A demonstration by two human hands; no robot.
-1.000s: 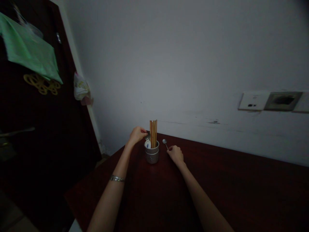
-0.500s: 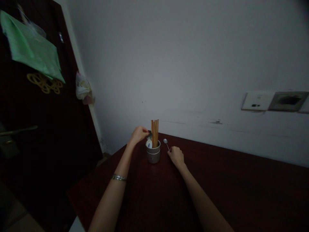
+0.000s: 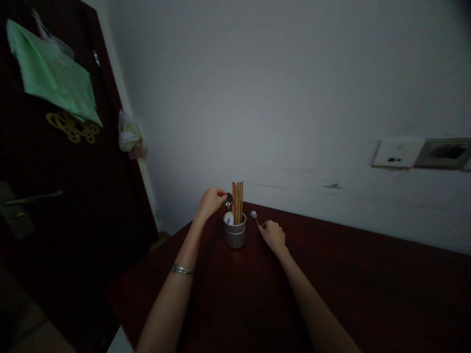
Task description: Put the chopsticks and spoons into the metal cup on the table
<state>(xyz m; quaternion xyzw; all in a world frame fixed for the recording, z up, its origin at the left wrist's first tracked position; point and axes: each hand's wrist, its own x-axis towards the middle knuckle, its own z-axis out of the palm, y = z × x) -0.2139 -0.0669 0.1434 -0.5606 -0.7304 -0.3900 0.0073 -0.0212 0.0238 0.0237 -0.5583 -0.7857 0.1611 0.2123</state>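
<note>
A grey metal cup (image 3: pixel 235 236) stands on the dark red table (image 3: pixel 368 289) near the wall. It holds a bundle of wooden chopsticks (image 3: pixel 237 202) and a white ceramic spoon (image 3: pixel 228 218). My left hand (image 3: pixel 211 201) is pinched on a small metal spoon (image 3: pixel 229 199) and holds its bowl just above the cup's rim. To the right of the cup my right hand (image 3: pixel 273 234) is closed around the handle of another metal spoon (image 3: pixel 254 216), whose bowl points toward the wall. A silver bracelet (image 3: pixel 181 269) sits on my left wrist.
A dark door (image 3: pixel 55 186) with a lever handle (image 3: pixel 31 198) stands at the left, with a green bag (image 3: pixel 55 81) and a yellow ornament (image 3: pixel 73 128) hanging on it. A white bundle (image 3: pixel 129 136) hangs by the frame. Wall sockets (image 3: pixel 399 152) sit at the right.
My left hand has lifted the small metal spoon a little higher above the cup. My right hand stays beside the cup with its spoon.
</note>
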